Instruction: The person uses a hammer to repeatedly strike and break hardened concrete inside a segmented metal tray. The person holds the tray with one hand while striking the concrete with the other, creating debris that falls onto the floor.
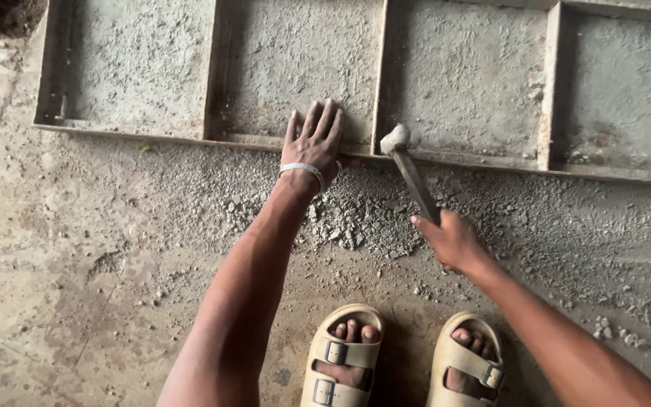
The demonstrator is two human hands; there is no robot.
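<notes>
My left hand (313, 140) lies flat, fingers spread, on the near rail of a long metal mould frame (212, 75) whose compartments hold grey concrete. A pale bangle circles that wrist. My right hand (452, 239) grips the handle of a small hammer (408, 167). The hammer's head rests against the frame's near rail, at the foot of a divider. Loose concrete crumbs (356, 218) lie on the floor between the two hands.
The frame runs across the top of the view with several compartments split by upright dividers (546, 83). Gravel and dust (627, 316) spread along the stained concrete floor. My feet in beige buckled sandals (340, 358) stand at the bottom centre.
</notes>
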